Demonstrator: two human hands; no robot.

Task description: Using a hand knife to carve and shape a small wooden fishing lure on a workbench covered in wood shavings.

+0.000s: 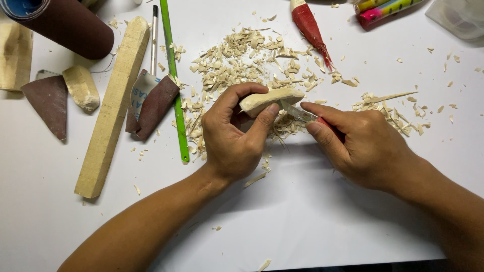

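A: Seen from above, over a white table. Near centre, left hand closed around a pale, rounded piece of carved wood, thumb pressed against its lower edge, fingers curled over the top.

B: And at 3 o'clock from it?

A: Right hand, wrapped around a small knife with a silver blade and red handle. Handle mostly hidden in the grip; blade tip touching the underside of the carved piece, just beside the left thumb.

B: Around the hands?

A: At 12 o'clock, a wide scatter of pale wood shavings, spreading down beside the left hand. More shavings at 2 o'clock from the right hand, thinner and well apart from the main heap.

B: Toward 9 o'clock?

A: A long square stick of pale wood, lying tilted, top end leaning right. Just beside it at 3 o'clock, a folded piece of dark red-brown sandpaper, then a thin green ruler running almost upright, with a slim metal pen near its top. Farther out at 9 o'clock, a triangular scrap of the same sandpaper touching a small tan wedge of wood.

B: Along the top edge?

A: At 11 o'clock, a dark red-brown roll of sandpaper. At 12 o'clock, a red and white fish-shaped lure, tail pointing down toward the shavings. At 1 o'clock, two brightly coloured lures, partly cut off. At 2 o'clock, a clear plastic container, contents hard to make out.
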